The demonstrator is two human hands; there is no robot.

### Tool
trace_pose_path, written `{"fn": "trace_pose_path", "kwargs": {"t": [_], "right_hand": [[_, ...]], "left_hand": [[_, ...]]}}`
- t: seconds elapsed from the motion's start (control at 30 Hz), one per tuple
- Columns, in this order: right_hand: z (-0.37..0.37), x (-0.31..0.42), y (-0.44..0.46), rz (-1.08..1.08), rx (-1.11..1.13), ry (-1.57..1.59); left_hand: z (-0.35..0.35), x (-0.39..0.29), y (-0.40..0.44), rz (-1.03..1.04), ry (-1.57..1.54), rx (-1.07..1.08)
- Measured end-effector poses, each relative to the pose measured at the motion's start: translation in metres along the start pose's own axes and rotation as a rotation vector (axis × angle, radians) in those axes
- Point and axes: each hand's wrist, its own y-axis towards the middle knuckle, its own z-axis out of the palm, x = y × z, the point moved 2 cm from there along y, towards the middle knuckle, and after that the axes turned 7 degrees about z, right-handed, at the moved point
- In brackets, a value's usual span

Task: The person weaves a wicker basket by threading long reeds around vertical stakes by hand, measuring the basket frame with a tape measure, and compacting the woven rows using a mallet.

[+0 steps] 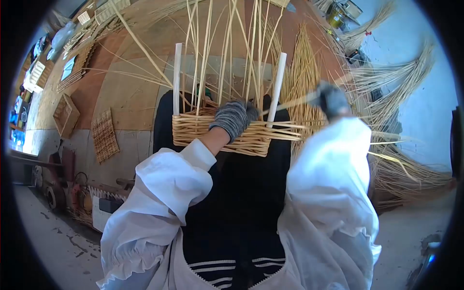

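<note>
A half-woven wicker basket (193, 131) rests on my lap, with tall upright stakes (224, 53) rising from its far side. White rods (278, 87) stand at its two corners. My left hand (234, 120), in a grey striped glove, is closed over the basket's top edge; its fingertips are partly hidden. Out to the right of the basket, my right hand (333, 99), also gloved, is blurred by motion. It grips a pale wicker strand (292, 102) that runs back to the weave near my left hand. Loose strand ends (290, 131) stick out from the basket's right side.
A bundle of long wicker rods (304, 72) lies on the floor just beyond my right hand. More bundles (401, 77) spread along the right wall. To the left are a woven panel (105, 136), a small box-shaped basket (66, 115) and a wheeled metal machine (55, 193).
</note>
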Motion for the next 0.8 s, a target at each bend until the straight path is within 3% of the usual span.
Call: {"fn": "trace_pose_path", "kwargs": {"t": [0.03,0.07,0.13,0.2,0.23,0.27,0.33,0.37,0.4,0.47,0.53,0.6,0.63,0.73,0.8], "right_hand": [[-0.027,-0.027,-0.006,0.132,-0.076,-0.003],[-0.096,-0.073,0.045,0.361,0.459,0.373],[-0.064,-0.032,-0.024,0.175,0.100,0.285],[-0.052,-0.015,-0.051,0.046,0.129,0.220],[-0.041,-0.012,-0.071,-0.040,-0.010,0.127],[-0.064,-0.039,-0.067,-0.130,0.132,0.074],[-0.093,-0.101,-0.058,-0.200,0.128,-0.011],[-0.084,-0.103,-0.070,0.047,-0.003,0.353],[-0.081,-0.097,-0.071,0.035,0.007,0.363],[-0.075,-0.091,-0.076,-0.063,0.050,0.391],[-0.071,-0.084,-0.079,-0.107,0.073,0.348],[-0.068,-0.080,-0.080,-0.088,0.032,0.385],[-0.066,-0.079,-0.079,-0.087,0.032,0.377],[-0.067,-0.081,-0.076,-0.039,0.014,0.359],[-0.054,-0.071,-0.106,-0.223,0.019,0.229]], "left_hand": [[0.000,0.000,-0.001,-0.001,-0.002,0.001],[-0.001,-0.003,-0.006,0.026,0.028,-0.078],[0.011,-0.014,-0.024,0.051,0.062,-0.150],[0.028,-0.042,-0.056,0.599,0.528,-0.522],[0.048,-0.023,-0.051,0.608,0.553,-0.358],[0.061,-0.008,-0.046,0.600,0.548,-0.350],[0.072,0.007,-0.041,0.666,0.794,-0.344],[0.070,0.006,-0.043,0.703,0.791,-0.392],[0.060,-0.002,-0.046,0.707,0.809,-0.398],[0.046,-0.018,-0.050,0.590,0.648,-0.172],[0.041,-0.036,-0.037,0.524,0.583,-0.322],[0.029,-0.043,-0.015,0.126,0.135,0.004],[0.034,-0.037,-0.006,0.165,0.090,-0.122],[0.021,-0.043,-0.004,0.128,0.059,-0.058],[0.022,-0.044,-0.004,0.107,0.011,-0.050]]}}
